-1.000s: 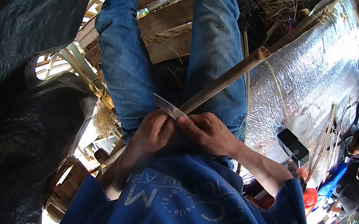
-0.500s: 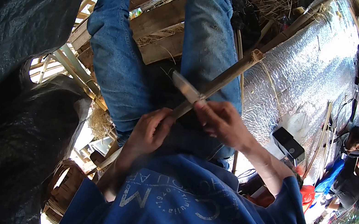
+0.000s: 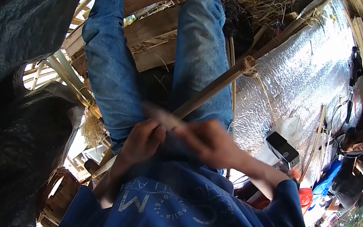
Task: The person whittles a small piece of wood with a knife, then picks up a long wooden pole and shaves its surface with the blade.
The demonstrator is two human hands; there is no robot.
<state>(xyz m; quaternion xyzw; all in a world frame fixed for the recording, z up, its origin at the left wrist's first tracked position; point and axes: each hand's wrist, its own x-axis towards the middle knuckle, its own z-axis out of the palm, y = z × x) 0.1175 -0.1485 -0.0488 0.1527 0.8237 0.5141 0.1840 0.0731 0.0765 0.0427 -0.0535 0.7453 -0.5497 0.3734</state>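
A long brown wooden stick [image 3: 213, 88] slants across my lap, its pale frayed end pointing up and right past my knee. My left hand [image 3: 142, 140] is closed around its near end, close to my belly. In my right hand [image 3: 214, 144] is a knife [image 3: 162, 116], its blade smeared by motion. The blade lies across the stick just above my left hand; whether it bites into the wood I cannot make out. My right fingers are wrapped on the handle, which they mostly hide.
My legs in blue jeans [image 3: 201, 46] stretch over wooden planks [image 3: 157, 25]. To the right lies silvery foil sheeting [image 3: 300, 75] with a dark box-like object [image 3: 282, 146] on it. Black plastic sheeting [image 3: 23, 10] hangs at left. Straw [image 3: 272, 9] and a woven basket [image 3: 59, 194] are nearby.
My right hand and the knife have slid down the stick toward my left hand and my belly. The whole view has shifted slightly.
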